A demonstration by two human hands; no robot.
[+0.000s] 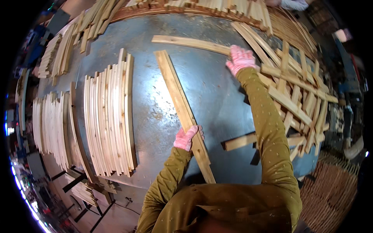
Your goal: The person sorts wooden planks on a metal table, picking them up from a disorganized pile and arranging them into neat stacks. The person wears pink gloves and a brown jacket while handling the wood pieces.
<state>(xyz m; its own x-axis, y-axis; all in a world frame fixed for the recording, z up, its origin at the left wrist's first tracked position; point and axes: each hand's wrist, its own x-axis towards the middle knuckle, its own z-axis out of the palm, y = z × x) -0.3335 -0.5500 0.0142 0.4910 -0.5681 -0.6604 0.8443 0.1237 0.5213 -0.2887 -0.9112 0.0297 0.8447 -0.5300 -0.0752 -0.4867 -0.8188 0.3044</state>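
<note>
My left hand [187, 138], in a pink and white glove, is closed around a pair of long wooden strips [176, 95]. They lie against each other and slant from the table's middle toward my body. My right hand [241, 59], gloved the same way, reaches far forward and grips the right end of another wooden strip [190, 41]. That strip runs leftward across the far part of the table, and my fingers partly hide its end. Beside my right forearm lies a jumbled heap of loose strips [289, 103].
The blue-grey metal table [151, 97] has worn patches. Left of my hands stands a neat row of strips [108, 120], with another row [50, 128] farther left. More strips [217, 6] line the far edge. A brown slatted stack [330, 190] stands at the lower right.
</note>
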